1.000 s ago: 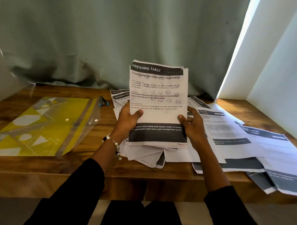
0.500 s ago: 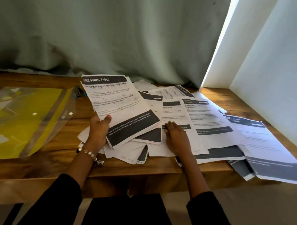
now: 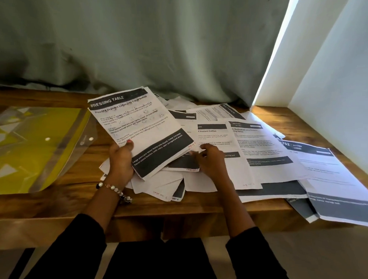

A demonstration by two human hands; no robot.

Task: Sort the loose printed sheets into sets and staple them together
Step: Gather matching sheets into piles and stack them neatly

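My left hand grips a small stack of printed sheets headed "DRESSING TABLE", tilted up above the wooden desk. My right hand rests on the loose pile just right of that stack, its fingers pinching the edge of an "Instant Coffee" sheet. More printed sheets with dark header and footer bands fan out over the desk to the right. Other sheets lie under my left hand. No stapler shows in this view.
A clear plastic folder with yellow inside lies on the desk's left part. A grey-green curtain hangs behind the desk, and a white wall closes the right side. Some sheets overhang the desk's front right edge.
The stack was upright in both hands; now only my left hand holds it, lowered and tilted left. My right hand went down to the loose pile and pinches a sheet's edge.
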